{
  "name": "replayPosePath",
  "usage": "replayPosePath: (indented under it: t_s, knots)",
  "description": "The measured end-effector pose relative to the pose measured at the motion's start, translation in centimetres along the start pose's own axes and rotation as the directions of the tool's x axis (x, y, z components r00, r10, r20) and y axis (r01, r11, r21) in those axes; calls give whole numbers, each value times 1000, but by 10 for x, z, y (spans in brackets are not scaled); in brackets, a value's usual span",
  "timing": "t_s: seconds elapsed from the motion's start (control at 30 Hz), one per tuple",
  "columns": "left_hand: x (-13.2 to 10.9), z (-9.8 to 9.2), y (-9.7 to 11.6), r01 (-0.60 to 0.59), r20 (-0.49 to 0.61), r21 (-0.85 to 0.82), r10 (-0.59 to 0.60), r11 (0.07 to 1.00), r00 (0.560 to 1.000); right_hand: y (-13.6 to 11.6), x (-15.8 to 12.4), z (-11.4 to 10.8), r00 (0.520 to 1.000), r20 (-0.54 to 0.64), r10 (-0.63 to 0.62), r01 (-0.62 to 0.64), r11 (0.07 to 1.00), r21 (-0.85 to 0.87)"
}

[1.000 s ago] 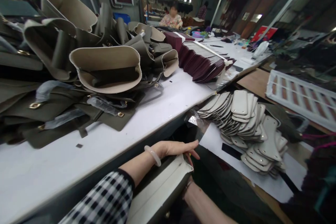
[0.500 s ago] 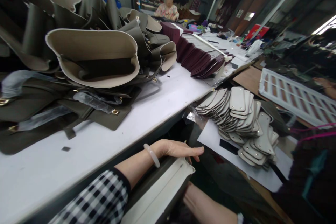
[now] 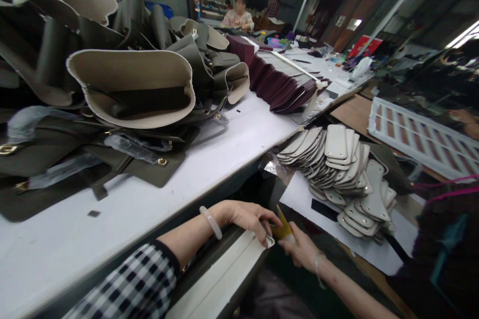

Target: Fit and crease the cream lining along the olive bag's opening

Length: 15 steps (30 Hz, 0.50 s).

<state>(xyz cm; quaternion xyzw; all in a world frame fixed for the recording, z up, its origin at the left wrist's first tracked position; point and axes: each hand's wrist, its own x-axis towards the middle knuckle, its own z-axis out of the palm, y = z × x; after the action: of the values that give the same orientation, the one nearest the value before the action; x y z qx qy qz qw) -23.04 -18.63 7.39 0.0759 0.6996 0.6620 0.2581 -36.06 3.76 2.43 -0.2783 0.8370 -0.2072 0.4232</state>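
My left hand (image 3: 245, 217), with a pale bangle on the wrist and a checked sleeve, curls over the end of a long olive bag panel with a cream lining (image 3: 220, 276) that lies in front of me below the table edge. My right hand (image 3: 301, 251) is just right of it, fingertips pinching a small yellow-brown piece (image 3: 282, 229) that both hands touch at the panel's corner. What the yellow piece is cannot be told.
A white table (image 3: 224, 154) carries a heap of olive bag shells (image 3: 130, 89) and fanned maroon pieces (image 3: 284, 87). To the right lie a pile of cream oblong pieces (image 3: 340, 164) and a white grid tray (image 3: 419, 137). A person sits far back (image 3: 236, 15).
My right hand came up from under the panel and now meets my left hand at its corner. My left fingers curled down from flat. A small yellow-brown piece appeared between the hands.
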Motion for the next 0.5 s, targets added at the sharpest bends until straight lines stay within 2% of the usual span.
replayPosePath:
  t_s: [0.03,0.1,0.17,0.2,0.27,0.3,0.4,0.5]
  knots:
    - [1,1,0,16,2,-26,-16,1000,1000,9,-7,-19,999,14,-30,30,999,15]
    - [1,2,2,46,-12,-52,-47,998,999,13,-27,-56,985,149,-83,66,991,112]
    - [2,2,4,63,-30,-38,-64,997,997,1,-47,-80,929,364,-75,9,984,181]
    - [2,3,5,69,-38,-31,-70,997,997,-10,-55,-84,894,445,-48,-34,984,176]
    - [2,3,8,76,-52,-32,-77,997,996,-35,-64,-81,839,543,12,-93,988,123]
    - [2,3,9,79,-57,-42,-81,996,995,-46,-64,-75,828,560,28,-95,991,92]
    - [1,3,13,103,-98,-11,-103,995,990,-65,-54,-54,834,552,-4,-8,1000,19]
    - [0,1,14,131,-165,98,-114,986,980,-66,-42,-44,843,533,-75,84,996,6]
